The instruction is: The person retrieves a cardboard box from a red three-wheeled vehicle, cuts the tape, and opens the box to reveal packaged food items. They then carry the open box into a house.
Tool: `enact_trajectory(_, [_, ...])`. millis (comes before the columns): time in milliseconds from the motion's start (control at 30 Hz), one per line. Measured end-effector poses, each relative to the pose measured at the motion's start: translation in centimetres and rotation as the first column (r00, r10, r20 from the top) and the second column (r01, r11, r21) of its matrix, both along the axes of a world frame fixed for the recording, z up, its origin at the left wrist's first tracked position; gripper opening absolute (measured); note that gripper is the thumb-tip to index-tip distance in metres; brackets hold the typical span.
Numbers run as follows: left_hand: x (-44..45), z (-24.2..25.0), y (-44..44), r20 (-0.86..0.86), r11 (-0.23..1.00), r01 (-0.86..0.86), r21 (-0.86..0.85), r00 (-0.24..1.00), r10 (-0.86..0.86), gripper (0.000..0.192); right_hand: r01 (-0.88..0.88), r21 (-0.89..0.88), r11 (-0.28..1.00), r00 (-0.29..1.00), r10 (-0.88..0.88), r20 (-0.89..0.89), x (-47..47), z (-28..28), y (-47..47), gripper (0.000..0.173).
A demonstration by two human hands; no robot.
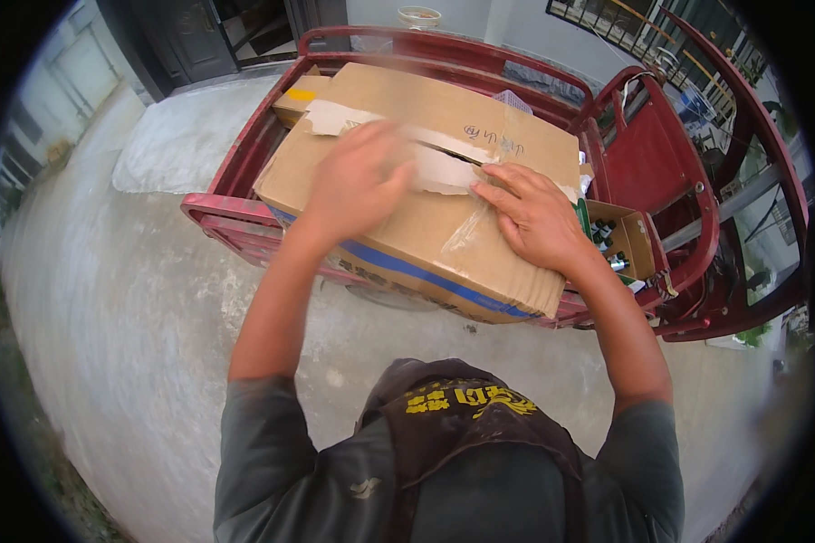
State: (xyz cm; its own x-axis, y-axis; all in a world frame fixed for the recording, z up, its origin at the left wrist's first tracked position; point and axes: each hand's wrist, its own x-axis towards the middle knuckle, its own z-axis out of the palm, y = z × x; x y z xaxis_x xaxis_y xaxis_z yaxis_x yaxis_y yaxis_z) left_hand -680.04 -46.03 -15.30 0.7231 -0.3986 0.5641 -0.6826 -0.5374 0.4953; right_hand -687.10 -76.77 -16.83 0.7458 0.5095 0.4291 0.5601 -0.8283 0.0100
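A large brown cardboard box (394, 227) lies across the red cargo bed in front of me. Along its top, pale torn paper (441, 170) borders a narrow dark gap (448, 153) between the flaps. My left hand (363, 180) is blurred by motion over the left part of this seam; its fingertips are unclear. Flat on the box top, my right hand (540, 214) has its fingertips at the right end of the gap. Clear tape (465, 227) crosses the near flap, and handwriting marks the far one.
The red cargo tricycle's rail (234, 207) surrounds the load. A smaller carton (302, 95) sits at the back left. Right of the large box, an open carton (631, 234) holds several dark bottles. Behind stand a dark door (190, 41) and a white bucket (419, 17).
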Motion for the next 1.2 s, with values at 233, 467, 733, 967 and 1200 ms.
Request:
enact_trajectory(233, [2.2, -2.4, -3.1, -0.016, 0.865, -0.015, 0.501, 1.000, 0.027, 0.055, -0.179, 0.026, 0.983, 0.973, 0.181, -0.140, 1.3, 1.2, 0.9, 0.033])
enact_trajectory(467, [4.5, -1.7, -3.9, -0.093, 0.835, -0.019, 0.550, 0.992, 0.084, 0.061, -0.245, 0.070, 0.967, 0.908, 0.254, -0.333, 1.7, 4.0, 3.8, 0.063])
enact_trajectory(733, [2.9, -2.5, -3.7, -0.063, 0.815, -0.011, 0.580, 0.996, 0.058, 0.062, -0.226, -0.093, 0.970, 0.861, 0.155, -0.484, -1.8, 6.1, 4.1, 0.057])
enact_trajectory(967, [1.8, -2.2, -4.2, -0.065, 0.819, 0.000, 0.574, 0.997, 0.045, 0.058, -0.291, -0.011, 0.957, 0.933, 0.282, -0.223, -5.5, 2.2, 7.2, 0.032])
enact_trajectory(1200, [4.2, -2.9, -3.8, 0.049, 0.882, -0.012, 0.472, 0.999, -0.013, 0.055, -0.548, -0.043, 0.836, 0.835, 0.542, -0.097, -2.2, -0.2, 5.2, 0.025])
